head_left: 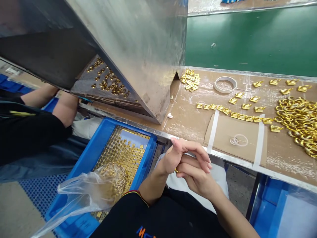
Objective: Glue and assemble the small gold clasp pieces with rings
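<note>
Just off the bench's front edge, my left hand [173,158] and my right hand [198,173] touch each other over my lap. A small gold piece [176,170] shows between them, at the lower side of my left palm and beside my right fingertips. Most of that piece is hidden. The fingers of my left hand reach across the top of my right fingers. On the bench behind lies a cardboard sheet [223,132] with white tape strips, bearing a clear ring [240,140]. A row of gold pieces [234,114] runs along its back edge.
Gold rings [300,120] are heaped at the right. A tape roll [225,85] lies farther back. A metal hood [148,53] stands at the left. Below it, a blue tray [81,165] holds gold parts and a plastic bag [99,188]. Another person's forearms [65,107] are at far left.
</note>
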Motion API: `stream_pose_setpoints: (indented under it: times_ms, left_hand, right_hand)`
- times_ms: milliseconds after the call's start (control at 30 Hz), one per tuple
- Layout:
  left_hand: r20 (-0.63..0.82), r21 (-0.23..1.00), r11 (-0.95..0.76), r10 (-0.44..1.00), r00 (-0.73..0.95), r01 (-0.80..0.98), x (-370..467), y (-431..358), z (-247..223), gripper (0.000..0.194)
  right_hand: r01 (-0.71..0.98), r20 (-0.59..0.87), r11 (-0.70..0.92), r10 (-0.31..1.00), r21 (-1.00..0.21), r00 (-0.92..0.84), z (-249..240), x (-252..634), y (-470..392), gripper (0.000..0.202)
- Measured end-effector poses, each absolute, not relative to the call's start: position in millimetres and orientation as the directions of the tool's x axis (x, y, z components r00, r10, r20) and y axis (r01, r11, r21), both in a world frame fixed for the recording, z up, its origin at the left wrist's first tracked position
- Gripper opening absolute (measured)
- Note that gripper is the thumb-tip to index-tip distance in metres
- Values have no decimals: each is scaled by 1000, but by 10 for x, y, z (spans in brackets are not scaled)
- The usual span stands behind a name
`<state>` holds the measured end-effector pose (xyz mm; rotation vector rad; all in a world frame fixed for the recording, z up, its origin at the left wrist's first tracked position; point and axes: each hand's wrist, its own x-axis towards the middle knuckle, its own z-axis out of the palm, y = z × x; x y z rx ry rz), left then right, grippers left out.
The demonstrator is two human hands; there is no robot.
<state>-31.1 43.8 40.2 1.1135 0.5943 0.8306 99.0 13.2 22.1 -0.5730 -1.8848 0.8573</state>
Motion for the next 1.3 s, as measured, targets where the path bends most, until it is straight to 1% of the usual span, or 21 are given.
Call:
stream_pose_setpoints:
  times_ms: [267,500,600,733,800,967,1133,1300]
  left_hand:
    - [-57,960,195,838,542,-201,-322,450,425,106]
    - [-2,955,164,835,551,-246,-319,459,423,100]
    - [-13,955,175,833,554,-241,-323,464,407,101]
    - [25,941,172,823,567,-292,-329,473,419,99]
    - [20,937,184,820,572,-296,-332,479,434,98]
    - [-12,946,194,822,570,-261,-334,488,458,100]
    - [-75,953,223,828,555,-203,-328,497,448,105]
    - [-30,967,167,826,563,-194,-328,521,450,104]
  right_hand:
    - [20,557,625,710,-780,-430,174,954,142,30]
    - [29,595,659,696,-751,-403,104,953,122,25]
    - [8,594,651,698,-759,-401,114,947,118,25]
    - [-23,578,625,707,-781,-407,162,923,125,25]
    - [-26,573,621,706,-784,-416,184,912,130,25]
    - [-4,556,612,715,-791,-424,183,891,131,27]
    - [2,559,610,726,-792,-400,129,887,126,25]
    - [-35,565,602,726,-798,-392,81,884,138,24]
